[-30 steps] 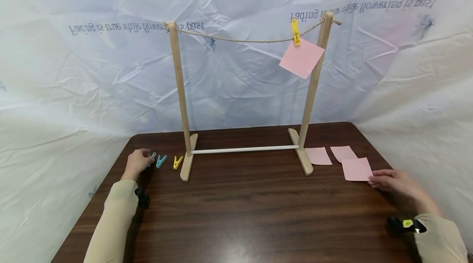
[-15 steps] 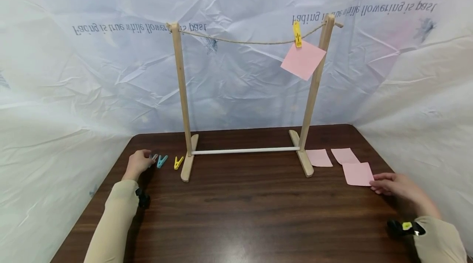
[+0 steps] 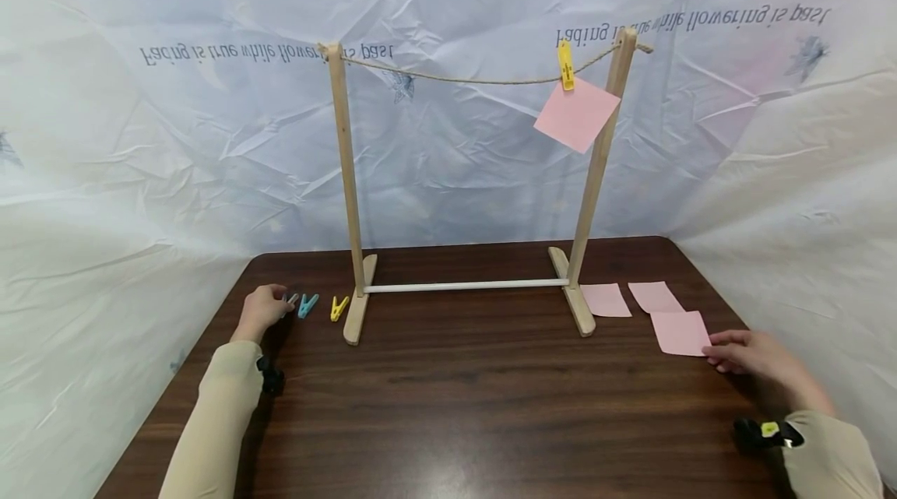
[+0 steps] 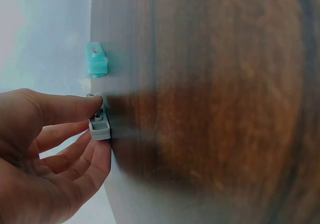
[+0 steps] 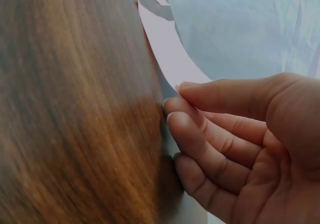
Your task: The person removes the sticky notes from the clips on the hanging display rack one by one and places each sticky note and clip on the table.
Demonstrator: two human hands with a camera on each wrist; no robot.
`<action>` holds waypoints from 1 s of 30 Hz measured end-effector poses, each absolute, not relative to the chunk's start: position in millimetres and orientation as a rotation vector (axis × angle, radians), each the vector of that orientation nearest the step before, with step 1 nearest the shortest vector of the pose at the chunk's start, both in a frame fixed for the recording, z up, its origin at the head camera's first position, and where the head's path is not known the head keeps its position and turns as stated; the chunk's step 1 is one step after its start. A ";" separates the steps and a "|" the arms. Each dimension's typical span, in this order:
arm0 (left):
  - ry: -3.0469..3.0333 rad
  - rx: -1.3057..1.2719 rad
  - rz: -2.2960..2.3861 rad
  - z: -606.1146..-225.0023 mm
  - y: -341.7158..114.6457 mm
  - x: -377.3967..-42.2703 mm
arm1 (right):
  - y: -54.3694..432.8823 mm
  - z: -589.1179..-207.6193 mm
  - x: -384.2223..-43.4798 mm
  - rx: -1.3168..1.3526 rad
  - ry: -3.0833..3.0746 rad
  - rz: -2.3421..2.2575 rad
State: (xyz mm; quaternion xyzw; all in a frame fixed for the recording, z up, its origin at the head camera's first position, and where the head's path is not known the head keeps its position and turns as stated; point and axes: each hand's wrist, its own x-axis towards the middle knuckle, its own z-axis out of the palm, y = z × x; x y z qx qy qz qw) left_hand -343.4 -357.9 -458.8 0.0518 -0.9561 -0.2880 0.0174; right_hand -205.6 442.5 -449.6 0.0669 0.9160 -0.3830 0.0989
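At the table's left side my left hand [image 3: 262, 310] pinches a grey clothespin [image 4: 99, 127] between thumb and fingers. Just right of it lie a blue clothespin [image 3: 307, 306] and a yellow clothespin [image 3: 339, 308]. On the right side my right hand [image 3: 753, 359] pinches the near right corner of a pink paper square [image 3: 681, 333] between thumb and forefinger. In the right wrist view this paper [image 5: 167, 47] bends up from the table toward the fingertips. Two more pink squares lie behind it, a nearer one [image 3: 655, 297] and one beside the stand's foot [image 3: 607, 300].
A wooden stand [image 3: 348, 172] with a white crossbar [image 3: 466, 286] rises at the back of the brown table [image 3: 448, 398]. Its rope [image 3: 455, 81] carries a pink square [image 3: 577, 116] held by a yellow clothespin [image 3: 566, 67]. Pale printed sheeting [image 3: 448, 195] hangs behind and at both sides.
My right hand has drawn the pink square slightly toward me, away from the one behind it. The left hand stays at the grey clothespin, which has turned a little. The head view shifts slightly.
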 end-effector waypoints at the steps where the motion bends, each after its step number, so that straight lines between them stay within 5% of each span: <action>1: -2.972 0.157 -0.893 -459.1 -358.2 -343.6 | 442.3 -449.5 -205.5 0.192 2.713 -1.125; 30: -2.962 0.157 -0.918 -462.5 -357.4 -341.9 | 437.3 -453.9 -204.3 0.249 2.810 -1.017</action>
